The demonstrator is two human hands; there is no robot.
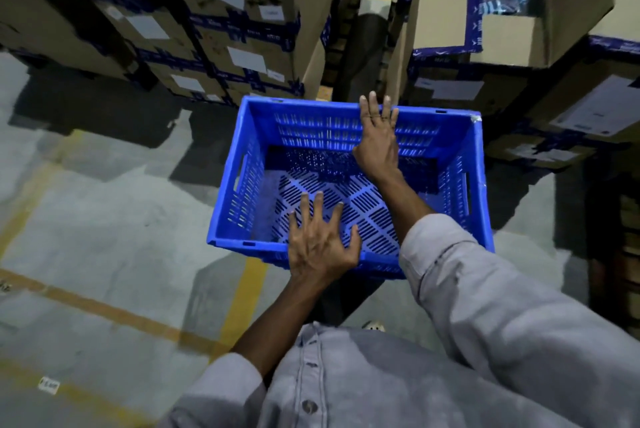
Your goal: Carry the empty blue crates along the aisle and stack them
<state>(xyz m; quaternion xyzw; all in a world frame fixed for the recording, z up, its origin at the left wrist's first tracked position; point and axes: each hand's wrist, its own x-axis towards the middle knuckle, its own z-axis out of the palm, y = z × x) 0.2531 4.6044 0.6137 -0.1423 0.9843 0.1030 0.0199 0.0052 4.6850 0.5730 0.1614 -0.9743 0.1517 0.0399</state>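
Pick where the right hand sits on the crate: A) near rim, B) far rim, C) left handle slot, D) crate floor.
B: the right hand reaches across the crate, fingers laid over its far rim.

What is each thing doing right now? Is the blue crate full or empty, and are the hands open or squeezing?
blue crate: upright, open side up, empty.
left hand: open, fingers spread, resting on the crate's near rim.
right hand: open, straight fingers reaching over the crate's far rim.
cardboard boxes: stacked, sealed with blue tape.
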